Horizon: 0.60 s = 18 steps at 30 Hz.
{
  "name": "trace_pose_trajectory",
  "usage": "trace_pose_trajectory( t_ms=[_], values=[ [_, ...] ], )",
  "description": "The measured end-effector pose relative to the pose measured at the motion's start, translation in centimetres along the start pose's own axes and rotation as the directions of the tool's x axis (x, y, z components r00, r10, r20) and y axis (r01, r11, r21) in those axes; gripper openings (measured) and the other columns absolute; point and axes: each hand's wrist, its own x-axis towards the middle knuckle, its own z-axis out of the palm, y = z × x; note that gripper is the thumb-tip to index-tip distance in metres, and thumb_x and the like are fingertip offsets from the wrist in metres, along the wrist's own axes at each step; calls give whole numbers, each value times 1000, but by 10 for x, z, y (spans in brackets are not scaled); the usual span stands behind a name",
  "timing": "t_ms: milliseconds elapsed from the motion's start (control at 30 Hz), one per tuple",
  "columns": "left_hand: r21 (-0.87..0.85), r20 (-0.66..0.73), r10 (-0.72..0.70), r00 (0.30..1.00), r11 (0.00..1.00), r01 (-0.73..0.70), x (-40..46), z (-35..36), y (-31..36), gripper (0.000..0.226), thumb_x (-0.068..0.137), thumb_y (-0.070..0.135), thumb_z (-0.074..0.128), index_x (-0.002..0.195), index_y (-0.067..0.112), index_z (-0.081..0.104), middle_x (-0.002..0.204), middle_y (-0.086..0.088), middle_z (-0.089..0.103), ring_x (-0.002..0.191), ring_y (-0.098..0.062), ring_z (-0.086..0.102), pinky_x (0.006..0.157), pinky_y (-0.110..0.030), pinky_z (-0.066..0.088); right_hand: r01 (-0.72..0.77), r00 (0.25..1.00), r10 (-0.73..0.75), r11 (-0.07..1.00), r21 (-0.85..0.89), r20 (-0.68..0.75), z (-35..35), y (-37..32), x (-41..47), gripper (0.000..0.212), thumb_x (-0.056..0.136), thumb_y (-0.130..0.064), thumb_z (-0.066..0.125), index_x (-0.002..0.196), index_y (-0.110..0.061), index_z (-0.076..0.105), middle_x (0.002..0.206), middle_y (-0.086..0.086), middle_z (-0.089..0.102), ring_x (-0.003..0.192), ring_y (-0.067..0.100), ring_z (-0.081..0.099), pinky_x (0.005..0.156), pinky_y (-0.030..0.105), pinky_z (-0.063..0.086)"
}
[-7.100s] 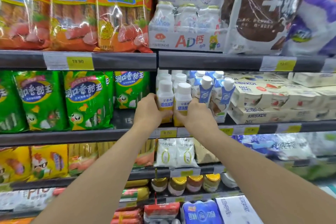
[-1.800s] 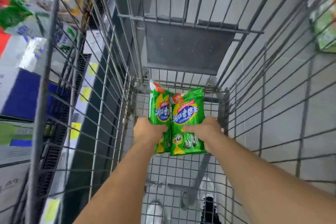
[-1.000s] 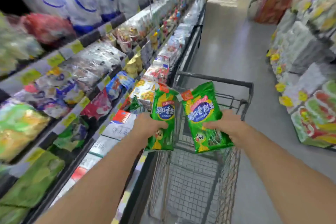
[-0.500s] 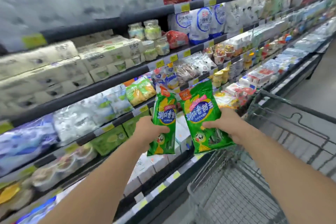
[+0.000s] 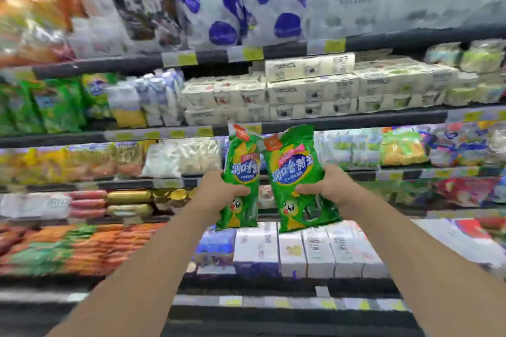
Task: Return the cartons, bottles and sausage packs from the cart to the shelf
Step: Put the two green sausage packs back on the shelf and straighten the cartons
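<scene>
I hold two green sausage packs upright in front of the shelves. My left hand grips the left green sausage pack at its lower left edge. My right hand grips the right green sausage pack at its right side. Both packs hang in the air at the height of the third shelf. More green sausage packs of the same kind stand on the second shelf at the far left. White bottles stand just right of them. The cart is out of view.
White cartons are stacked on the second shelf at centre and right. Large bags fill the top shelf. Boxed cartons line the low shelf under my hands. Red and gold sausages lie at lower left. The picture is blurred.
My view has swung left from the cart to face the shelves squarely. Both hands have kept hold of the two green packs and carried them up in front of the shelves.
</scene>
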Motion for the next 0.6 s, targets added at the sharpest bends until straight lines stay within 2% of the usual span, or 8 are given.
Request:
trace_pose_trajectory(
  t_ms=[67,167,233,333,400,433,500,600],
  values=[
    [-15,-37,-19,999,1000,18,11,-55,-20,25,74,6,84,93,10,68,81,-7,73,67,-18,68,50,-25,54,10,998,-11,1000,10,69,60,-28,4,58,57,-25,95,104,-6,67,103,14,75,100,31,70,91,46,55],
    [-15,-98,-43,994,999,42,31,-136,-51,32,69,11,88,97,10,73,89,-8,77,78,-23,74,70,-40,63,24,986,-27,1000,18,164,140,-61,17,33,74,-9,86,104,-7,71,95,5,77,95,23,71,75,31,53],
    [1,-126,-49,991,999,50,43,-184,-67,24,70,13,88,87,16,71,89,-6,76,80,-22,72,73,-42,60,37,974,-42,999,29,223,189,-78,28,40,71,-14,88,107,-8,71,94,3,77,92,21,71,78,34,55],
    [-41,-175,-61,983,998,55,51,-245,-86,29,75,15,85,80,26,59,90,-2,70,79,-16,64,64,-31,49,43,962,-44,999,12,269,251,-105,44,68,55,-34,97,112,-13,67,106,4,75,101,24,68,97,43,51],
    [-59,-206,-79,975,996,68,60,-277,-100,24,74,16,86,90,17,69,94,-7,74,85,-23,69,64,-31,51,52,952,-59,998,30,300,284,-122,50,42,66,-23,92,100,-14,67,101,3,74,100,22,67,98,42,48],
    [-75,-224,-92,970,994,77,64,-290,-105,26,74,16,86,95,12,71,94,-8,76,86,-24,71,62,-30,52,51,949,-58,998,31,308,299,-129,54,40,65,-24,93,95,-15,68,102,5,75,102,23,66,100,44,48],
    [-108,-239,-111,965,990,87,71,-310,-115,28,73,15,86,97,10,74,93,-9,77,84,-26,73,61,-34,57,61,945,-56,998,-5,323,324,-138,63,57,50,-36,98,97,-14,73,107,7,76,107,28,67,102,50,48],
    [-136,-249,-131,960,986,100,83,-330,-125,27,72,16,87,95,12,73,93,-9,77,84,-28,73,74,-45,62,93,927,-85,996,-5,364,353,-149,79,43,63,-21,93,99,-12,73,99,6,78,103,28,70,101,52,49]
  ],
)
